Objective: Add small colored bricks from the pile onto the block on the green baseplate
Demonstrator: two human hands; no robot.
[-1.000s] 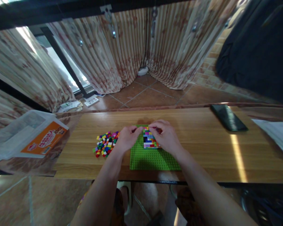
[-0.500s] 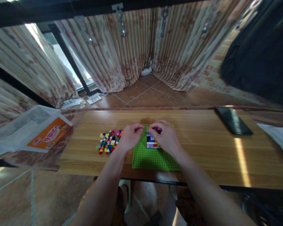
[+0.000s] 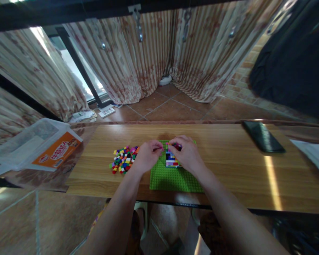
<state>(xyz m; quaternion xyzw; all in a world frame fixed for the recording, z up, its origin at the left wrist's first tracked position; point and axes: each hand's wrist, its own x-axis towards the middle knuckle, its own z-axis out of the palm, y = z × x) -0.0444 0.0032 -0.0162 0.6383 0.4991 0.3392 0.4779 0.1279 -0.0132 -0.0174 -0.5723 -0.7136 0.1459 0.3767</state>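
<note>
A green studded baseplate lies on the wooden table, and on it stands a low build of coloured toy bricks. My right hand curls over the build's right and far side, its thumb and fingers closed at the far edge and hiding part of it. Just left of the build, my left hand hovers over the plate's left edge with thumb and forefinger pinched. Whatever lies between those fingertips is too small to make out. A pile of loose coloured bricks lies left of my left hand.
A clear plastic box with an orange label stands beyond the table's left end. A dark phone rests on the table at the far right. White paper lies at the right edge. Striped curtains hang behind.
My left hand has shifted very slightly, its pinched fingertips a little lower beside the build. My right hand stays on the build. The view has moved a touch.
</note>
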